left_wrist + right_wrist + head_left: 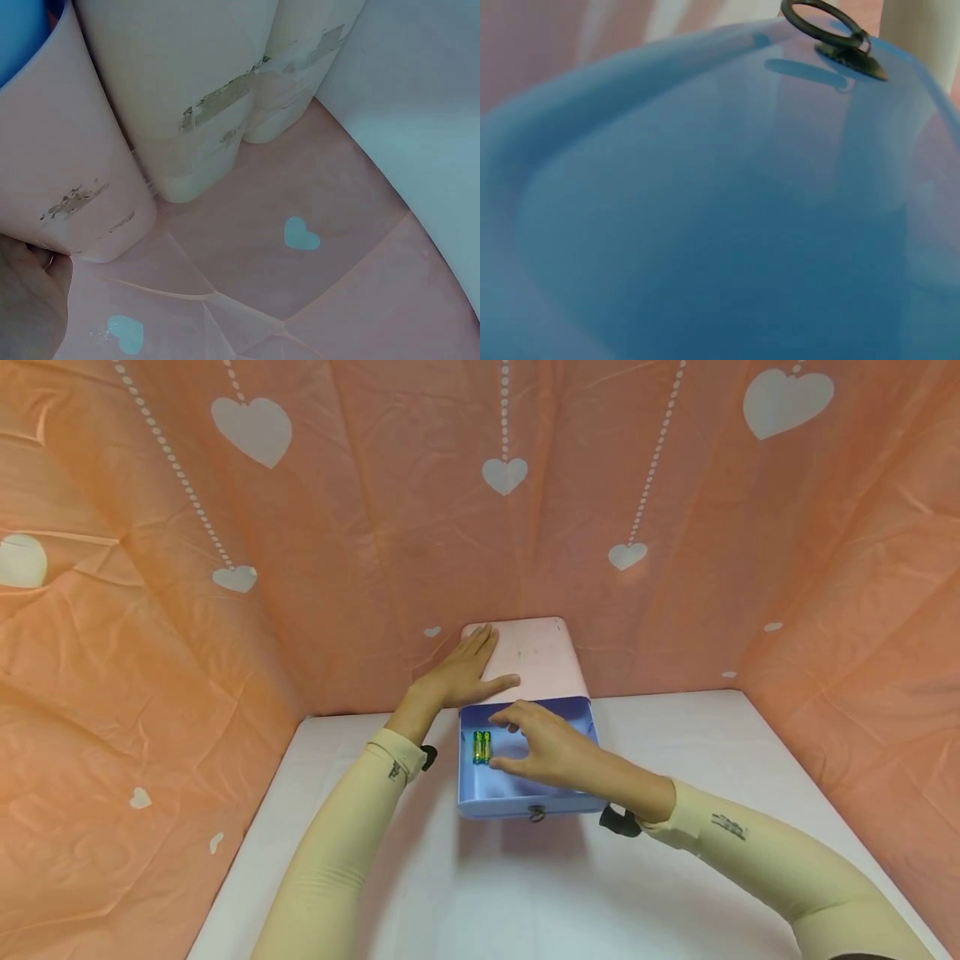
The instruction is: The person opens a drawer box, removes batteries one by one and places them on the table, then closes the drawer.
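Note:
My left hand (463, 675) lies spread on the pink top (536, 652) of a small drawer cabinet. At the edge of the left wrist view, part of that hand (30, 300) shows beside the cabinet's pink side (75, 165). A blue drawer (517, 795) is pulled out toward me. Inside, at its left, lie two green-and-yellow batteries (482, 747) side by side. Over the drawer, my right hand (543, 747) has its thumb and fingers parted, the thumb tip close to the batteries, with nothing between them. The right wrist view is filled by the blue drawer front (705, 195).
A metal ring pull (536, 812) hangs on the drawer front. Below the pink section, pale cabinet sections (187, 90) with worn tape marks show in the left wrist view. A white table (480, 910) lies under everything, and an orange curtain (420, 527) with white hearts surrounds it.

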Motion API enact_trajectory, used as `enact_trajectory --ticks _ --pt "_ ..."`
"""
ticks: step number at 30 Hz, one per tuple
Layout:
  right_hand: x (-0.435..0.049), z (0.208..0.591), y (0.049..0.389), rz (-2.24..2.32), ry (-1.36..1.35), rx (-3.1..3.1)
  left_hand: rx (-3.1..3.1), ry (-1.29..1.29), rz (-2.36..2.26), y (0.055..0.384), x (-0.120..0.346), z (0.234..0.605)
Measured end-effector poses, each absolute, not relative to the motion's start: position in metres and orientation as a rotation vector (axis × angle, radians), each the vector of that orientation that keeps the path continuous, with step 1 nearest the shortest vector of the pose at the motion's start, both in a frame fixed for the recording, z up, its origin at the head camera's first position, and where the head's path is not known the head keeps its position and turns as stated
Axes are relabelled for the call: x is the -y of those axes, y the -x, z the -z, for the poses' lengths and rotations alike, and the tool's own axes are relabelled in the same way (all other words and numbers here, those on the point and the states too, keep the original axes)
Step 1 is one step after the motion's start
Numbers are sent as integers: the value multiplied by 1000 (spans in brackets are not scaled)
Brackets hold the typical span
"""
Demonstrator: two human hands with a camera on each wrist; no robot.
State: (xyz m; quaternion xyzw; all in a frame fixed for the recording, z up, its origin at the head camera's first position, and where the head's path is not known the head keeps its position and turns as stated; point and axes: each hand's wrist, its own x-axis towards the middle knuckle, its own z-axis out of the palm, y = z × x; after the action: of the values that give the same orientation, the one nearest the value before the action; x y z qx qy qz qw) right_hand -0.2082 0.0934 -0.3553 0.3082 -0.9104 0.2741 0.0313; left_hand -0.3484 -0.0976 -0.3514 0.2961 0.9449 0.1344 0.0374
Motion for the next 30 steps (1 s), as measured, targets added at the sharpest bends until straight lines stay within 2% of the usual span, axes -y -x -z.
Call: enact_trajectory --ticks 30 --pt "-105 356 216 -597 -1040 2912 -2901 -912 -416 345 98 348"
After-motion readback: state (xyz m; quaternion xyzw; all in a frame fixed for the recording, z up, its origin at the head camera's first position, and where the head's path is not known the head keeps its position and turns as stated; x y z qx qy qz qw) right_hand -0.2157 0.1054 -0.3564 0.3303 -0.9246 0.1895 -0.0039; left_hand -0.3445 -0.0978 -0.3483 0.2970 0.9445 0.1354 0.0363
